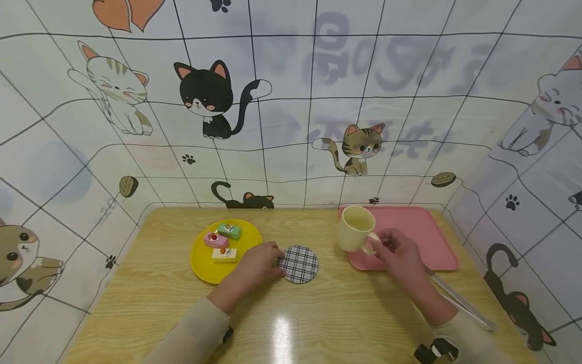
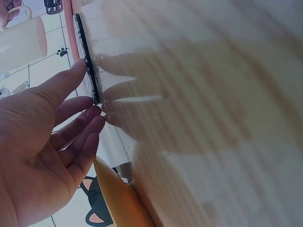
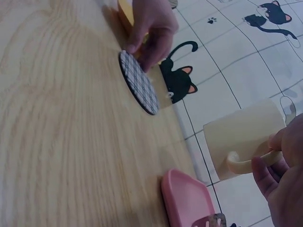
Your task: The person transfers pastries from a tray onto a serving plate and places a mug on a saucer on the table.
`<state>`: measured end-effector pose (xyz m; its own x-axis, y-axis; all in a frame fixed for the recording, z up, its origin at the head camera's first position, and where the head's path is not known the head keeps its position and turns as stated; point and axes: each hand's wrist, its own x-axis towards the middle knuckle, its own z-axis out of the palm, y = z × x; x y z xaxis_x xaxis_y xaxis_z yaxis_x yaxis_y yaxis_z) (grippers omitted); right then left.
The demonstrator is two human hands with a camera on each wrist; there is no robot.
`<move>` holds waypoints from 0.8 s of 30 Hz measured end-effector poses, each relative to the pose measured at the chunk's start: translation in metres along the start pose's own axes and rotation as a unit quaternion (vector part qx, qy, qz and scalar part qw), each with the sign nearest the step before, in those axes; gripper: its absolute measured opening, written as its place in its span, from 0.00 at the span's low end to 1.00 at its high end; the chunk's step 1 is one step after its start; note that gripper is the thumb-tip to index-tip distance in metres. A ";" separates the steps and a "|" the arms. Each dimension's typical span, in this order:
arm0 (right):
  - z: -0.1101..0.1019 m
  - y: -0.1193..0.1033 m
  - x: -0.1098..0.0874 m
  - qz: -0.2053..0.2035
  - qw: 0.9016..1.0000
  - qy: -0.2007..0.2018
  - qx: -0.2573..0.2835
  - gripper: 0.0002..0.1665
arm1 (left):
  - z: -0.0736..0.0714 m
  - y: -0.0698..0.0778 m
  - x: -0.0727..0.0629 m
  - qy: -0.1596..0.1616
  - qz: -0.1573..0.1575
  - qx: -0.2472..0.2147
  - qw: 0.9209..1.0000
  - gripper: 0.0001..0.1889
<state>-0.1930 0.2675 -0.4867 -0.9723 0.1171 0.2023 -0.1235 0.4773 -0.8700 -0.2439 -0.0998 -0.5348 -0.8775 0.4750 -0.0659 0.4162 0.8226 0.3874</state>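
Note:
In the head view, my left hand (image 1: 260, 265) is at the near-left rim of a round checked coaster (image 1: 300, 264), thumb and fingertips spread along its edge. The left wrist view has the coaster (image 2: 88, 56) edge-on between thumb tip and fingertips. My right hand (image 1: 401, 253) grips a cream mug (image 1: 356, 228) by its handle, thumb and fingers closed around it. The mug stands upright, overlapping the left end of the pink tray (image 1: 418, 230) in the head view. The right wrist view shows the mug (image 3: 244, 135) raised off the table.
At left, a yellow plate (image 1: 200, 260) carries a pink, a green and a white toy cake slice (image 1: 225, 255). Metal tongs (image 1: 464, 301) lie at the right, partly under my right forearm. A cat-print sheet (image 1: 291, 101) stands around the wooden table (image 1: 336, 313).

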 end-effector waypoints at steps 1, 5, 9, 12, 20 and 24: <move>0.003 -0.001 -0.001 -0.002 1.000 -0.001 0.004 0.14 | 0.000 0.000 0.000 0.000 -0.002 -0.002 1.000 0.25; 0.016 -0.004 -0.004 -0.007 1.000 -0.003 -0.004 0.11 | -0.002 0.000 -0.001 0.000 -0.003 -0.006 1.000 0.24; 0.027 -0.007 -0.008 -0.012 1.000 -0.017 -0.002 0.10 | -0.003 0.001 -0.002 0.000 -0.004 -0.005 1.000 0.24; 0.036 -0.008 -0.011 0.000 0.999 -0.040 0.031 0.10 | -0.003 0.001 -0.002 0.002 -0.006 -0.006 1.000 0.24; 0.062 -0.011 -0.015 -0.024 0.999 -0.042 -0.009 0.07 | 0.000 -0.002 -0.001 0.007 -0.008 -0.003 1.000 0.24; 0.073 -0.015 -0.017 -0.030 0.998 -0.047 -0.001 0.08 | -0.001 -0.001 -0.001 0.007 -0.004 0.001 1.000 0.25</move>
<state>-0.1893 0.1951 -0.5100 -0.9774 0.0052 0.2114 -0.1826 0.4833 -0.8562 -0.2435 -0.1016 -0.5344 -0.8842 0.4637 -0.0558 0.4096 0.8273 0.3844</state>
